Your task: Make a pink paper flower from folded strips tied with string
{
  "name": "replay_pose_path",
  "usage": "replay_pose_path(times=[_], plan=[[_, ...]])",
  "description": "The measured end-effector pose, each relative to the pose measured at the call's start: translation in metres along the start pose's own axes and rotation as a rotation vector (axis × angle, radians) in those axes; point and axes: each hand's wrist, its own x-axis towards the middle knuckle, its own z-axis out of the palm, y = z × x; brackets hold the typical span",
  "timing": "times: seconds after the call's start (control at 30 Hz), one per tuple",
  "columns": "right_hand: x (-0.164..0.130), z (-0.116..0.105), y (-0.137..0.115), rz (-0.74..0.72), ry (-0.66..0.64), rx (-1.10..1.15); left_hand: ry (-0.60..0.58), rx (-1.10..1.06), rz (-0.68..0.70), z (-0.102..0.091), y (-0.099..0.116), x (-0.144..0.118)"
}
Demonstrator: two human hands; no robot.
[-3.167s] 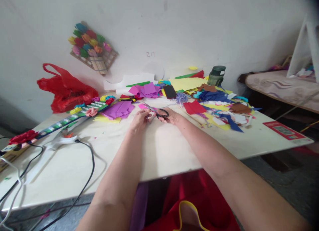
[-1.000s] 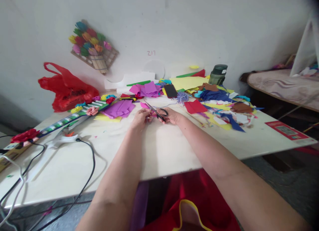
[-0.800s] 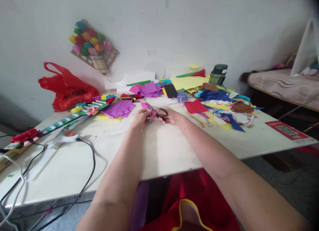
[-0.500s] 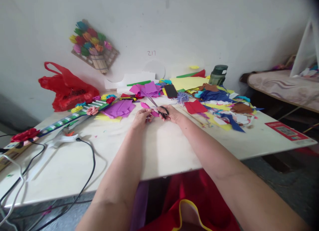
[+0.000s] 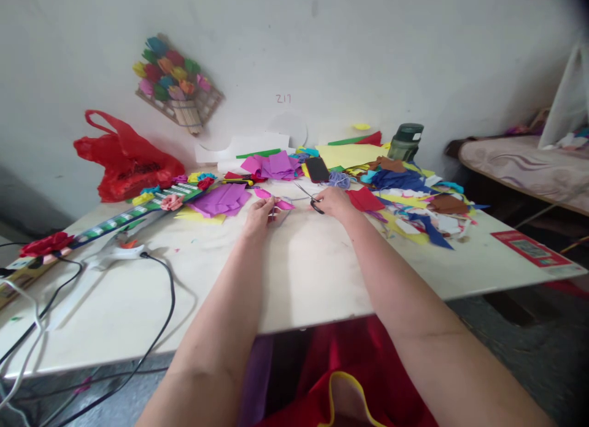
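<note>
In the head view, my left hand (image 5: 262,216) is closed on a small bright pink piece of paper (image 5: 284,205) over the middle of the table. My right hand (image 5: 333,204) grips scissors (image 5: 315,203) by their black handles, the blades pointing up and to the left. A thin pale strand, perhaps yarn, seems to run between the two hands; its ends are hard to make out. Purple paper sheets (image 5: 225,201) lie left of my left hand. A folded red paper (image 5: 363,200) lies just right of my right hand.
A phone (image 5: 317,169) and a bundle of lilac yarn (image 5: 339,180) lie behind my hands. Mixed paper scraps (image 5: 396,180) and a dark green bottle (image 5: 405,142) are at right. At left are a red plastic bag (image 5: 129,166), a glue gun (image 5: 124,250) and cords (image 5: 172,292).
My right hand has moved right with the scissors, away from the pink paper and my left hand. My left hand has barely moved. The view has shifted slightly.
</note>
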Motion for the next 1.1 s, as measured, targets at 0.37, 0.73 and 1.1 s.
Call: replay_pose_path(times=[0.37,0.73,1.1], plan=[[-0.001,-0.003,0.003,-0.04,-0.169,0.13,-0.079,0.006,0.002,0.003,0.0,-0.001],[-0.017,0.009,-0.044,-0.071,-0.283,0.958,-0.124,0.007,0.029,0.013,0.006,-0.009],[-0.013,0.022,-0.045,0.002,-0.296,1.176,-0.173,-0.054,0.046,0.018,0.005,-0.009]])
